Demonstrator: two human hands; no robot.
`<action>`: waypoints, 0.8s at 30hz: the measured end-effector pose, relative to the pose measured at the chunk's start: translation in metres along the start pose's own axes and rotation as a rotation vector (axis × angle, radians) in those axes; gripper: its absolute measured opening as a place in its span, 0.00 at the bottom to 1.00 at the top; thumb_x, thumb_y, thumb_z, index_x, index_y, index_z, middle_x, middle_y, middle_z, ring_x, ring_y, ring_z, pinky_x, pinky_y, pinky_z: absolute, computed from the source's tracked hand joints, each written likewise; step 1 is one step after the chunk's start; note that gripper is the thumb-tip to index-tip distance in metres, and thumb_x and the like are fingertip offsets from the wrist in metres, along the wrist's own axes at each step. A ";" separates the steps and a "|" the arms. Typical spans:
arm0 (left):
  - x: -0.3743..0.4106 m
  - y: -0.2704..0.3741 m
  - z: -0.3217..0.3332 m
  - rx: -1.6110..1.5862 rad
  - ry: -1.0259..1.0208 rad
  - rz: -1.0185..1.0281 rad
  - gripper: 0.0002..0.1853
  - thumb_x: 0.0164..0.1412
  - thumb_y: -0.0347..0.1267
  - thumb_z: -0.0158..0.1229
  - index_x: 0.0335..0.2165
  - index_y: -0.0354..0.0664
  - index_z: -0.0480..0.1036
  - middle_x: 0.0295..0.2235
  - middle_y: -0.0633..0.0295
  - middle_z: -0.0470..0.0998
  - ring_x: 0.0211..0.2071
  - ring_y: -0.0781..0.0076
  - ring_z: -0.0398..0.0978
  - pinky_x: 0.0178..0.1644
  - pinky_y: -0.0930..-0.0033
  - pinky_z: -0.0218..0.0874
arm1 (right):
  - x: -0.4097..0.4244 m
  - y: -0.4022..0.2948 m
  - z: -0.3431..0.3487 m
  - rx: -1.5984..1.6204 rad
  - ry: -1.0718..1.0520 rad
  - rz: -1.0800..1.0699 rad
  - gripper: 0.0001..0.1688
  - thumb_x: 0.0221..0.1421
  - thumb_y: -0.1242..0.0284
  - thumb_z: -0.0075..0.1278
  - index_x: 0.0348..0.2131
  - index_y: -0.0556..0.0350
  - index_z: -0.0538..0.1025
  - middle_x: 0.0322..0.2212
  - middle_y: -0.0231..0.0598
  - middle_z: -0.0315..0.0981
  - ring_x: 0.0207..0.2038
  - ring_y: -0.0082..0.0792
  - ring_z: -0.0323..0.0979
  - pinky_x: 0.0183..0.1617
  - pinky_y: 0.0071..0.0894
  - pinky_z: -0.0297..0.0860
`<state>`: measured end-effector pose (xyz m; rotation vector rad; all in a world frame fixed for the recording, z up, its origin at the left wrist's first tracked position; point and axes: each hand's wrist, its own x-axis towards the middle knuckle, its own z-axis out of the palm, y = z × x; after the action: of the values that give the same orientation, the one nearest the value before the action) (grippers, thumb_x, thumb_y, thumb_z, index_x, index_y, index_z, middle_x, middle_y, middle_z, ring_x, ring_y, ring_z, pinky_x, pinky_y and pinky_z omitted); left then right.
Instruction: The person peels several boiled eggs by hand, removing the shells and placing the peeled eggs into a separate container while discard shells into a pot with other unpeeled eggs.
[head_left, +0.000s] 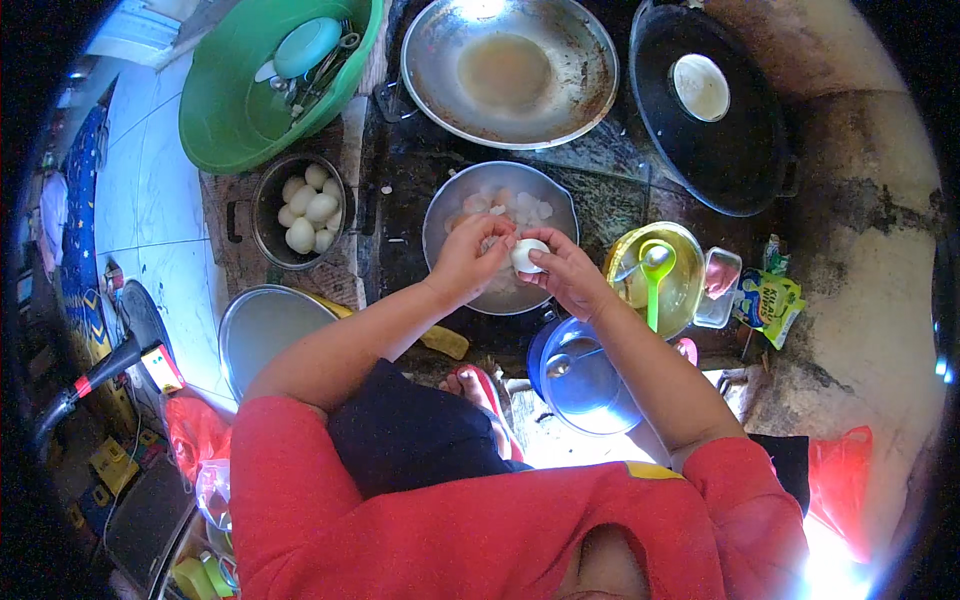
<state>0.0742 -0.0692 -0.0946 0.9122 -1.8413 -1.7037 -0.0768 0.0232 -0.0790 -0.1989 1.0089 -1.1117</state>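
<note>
My right hand (564, 271) grips a white peeled egg (529, 256) over a metal bowl (564, 196) that holds pieces of eggshell (529, 207). Beside the egg, on its left, is my left hand (477, 253), thumb and fingertips pinched together; whether a bit of shell is between them I cannot tell. Several more peeled eggs (301, 234) lie in a dark pot (261, 234) to the left of the bowl.
Beyond the bowl stand a wok (427, 97) and a dark pan (675, 154). At the far left is a green basin (217, 112) with utensils. A yellow bowl (694, 300), a green spoon (652, 296) and a blue container (585, 397) are at the right.
</note>
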 end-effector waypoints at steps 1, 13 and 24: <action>0.000 -0.003 0.001 -0.060 0.000 -0.035 0.07 0.51 0.29 0.51 0.29 0.34 0.69 0.30 0.58 0.71 0.33 0.69 0.69 0.39 0.72 0.59 | 0.000 0.000 0.001 0.003 0.001 0.002 0.20 0.49 0.71 0.48 0.43 0.53 0.62 0.39 0.35 0.63 0.41 0.27 0.65 0.43 0.27 0.64; 0.018 -0.001 0.001 -0.720 0.143 -0.760 0.13 0.58 0.39 0.45 0.38 0.44 0.66 0.34 0.64 0.71 0.34 0.74 0.69 0.38 0.75 0.60 | 0.006 0.007 -0.002 -0.466 0.051 -0.234 0.40 0.45 0.74 0.50 0.54 0.52 0.47 0.46 0.39 0.55 0.47 0.33 0.60 0.47 0.34 0.62; 0.026 -0.017 0.006 -0.835 -0.105 -0.994 0.23 0.55 0.49 0.43 0.35 0.40 0.69 0.38 0.58 0.71 0.38 0.69 0.69 0.41 0.69 0.65 | 0.036 -0.144 -0.115 -0.934 0.919 -0.724 0.34 0.43 0.66 0.53 0.49 0.56 0.60 0.45 0.54 0.57 0.47 0.46 0.59 0.52 0.37 0.56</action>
<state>0.0548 -0.0847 -0.1144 1.4280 -0.4730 -2.7685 -0.2544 -0.0363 -0.0791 -0.9105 2.3831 -1.3076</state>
